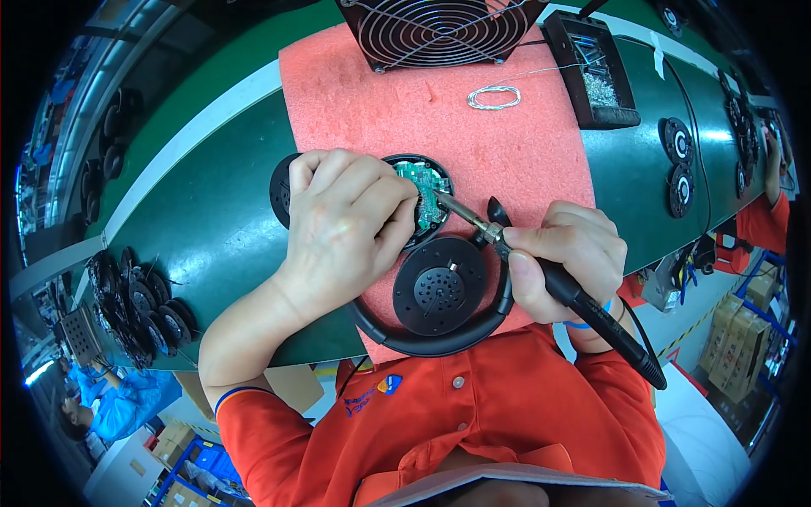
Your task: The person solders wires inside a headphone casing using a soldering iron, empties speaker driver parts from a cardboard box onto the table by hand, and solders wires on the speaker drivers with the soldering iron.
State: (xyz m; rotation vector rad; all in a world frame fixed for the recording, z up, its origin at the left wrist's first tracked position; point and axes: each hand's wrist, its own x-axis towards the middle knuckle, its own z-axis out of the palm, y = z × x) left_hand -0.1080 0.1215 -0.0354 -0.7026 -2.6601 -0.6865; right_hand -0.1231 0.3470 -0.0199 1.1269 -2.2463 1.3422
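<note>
My right hand (568, 249) grips the black handle of a soldering iron (591, 313) like a pen. The iron's metal tip points left and meets the right part of a green circuit board (420, 188), which sits inside a round black headphone cup. My left hand (342, 220) is closed over the left part of that cup. Its fingertips are pinched and turned away, so what they hold is hidden. Below lies a black perforated round cup (439, 286), with the curved black headband (435, 345) running along its near side. Another black disc (281, 190) shows partly behind my left hand.
A pink foam mat (363, 93) covers the green bench (220, 211). At the far edge stands a fan with a wire guard (443, 34). A coil of solder wire (494, 98) lies near a black tray (625, 114). Several black cups (152, 308) are heaped left; speaker discs (678, 165) lie right.
</note>
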